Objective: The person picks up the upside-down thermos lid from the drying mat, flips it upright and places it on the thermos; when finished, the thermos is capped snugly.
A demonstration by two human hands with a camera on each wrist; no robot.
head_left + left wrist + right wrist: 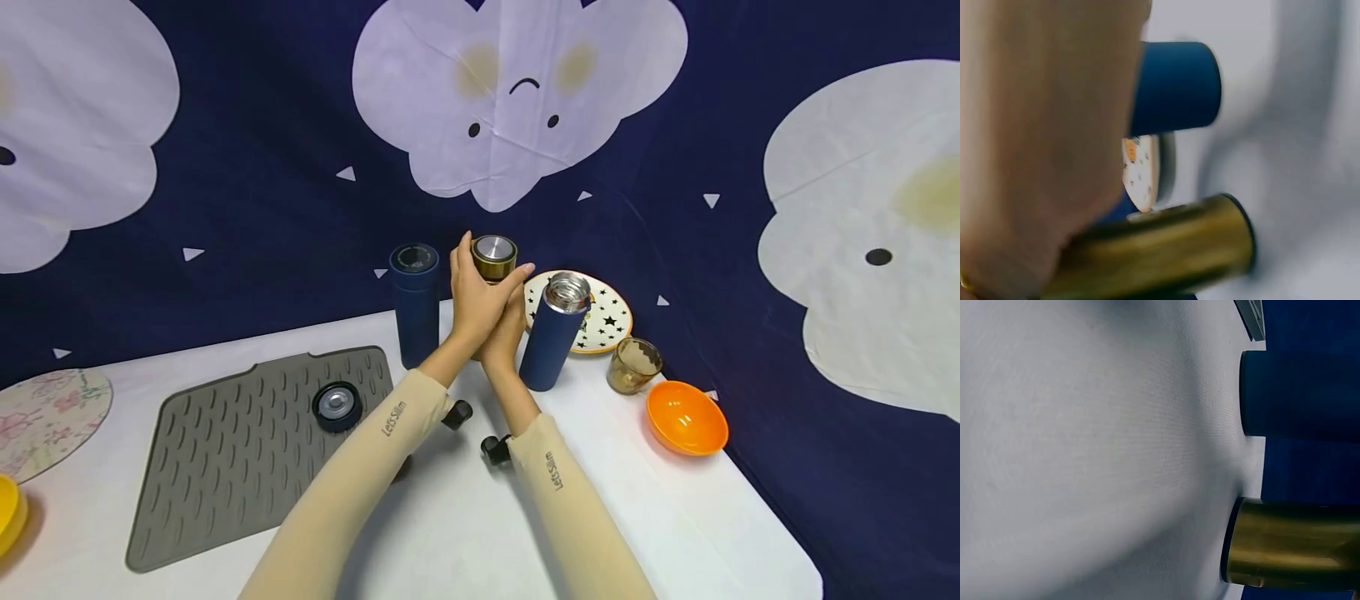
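Note:
A gold flask [495,257] with a silver top stands on the white table [450,533] near its back edge. My left hand [480,292] wraps around its upper body. My right hand [506,329] holds it lower down, largely hidden behind the left hand. The left wrist view shows my left hand's palm [1035,125] against the gold flask [1166,247]. The flask's base [1291,544] appears in the right wrist view. A capped dark blue flask [415,304] stands just left of it. An open blue flask [553,333] stands just right.
A grey ribbed mat [225,467] lies at the left with a round lid [337,406] on it. Behind the open flask is a star-patterned plate [611,321], then an amber glass cup [633,365] and an orange bowl [686,417]. A floral round mat [45,417] lies far left.

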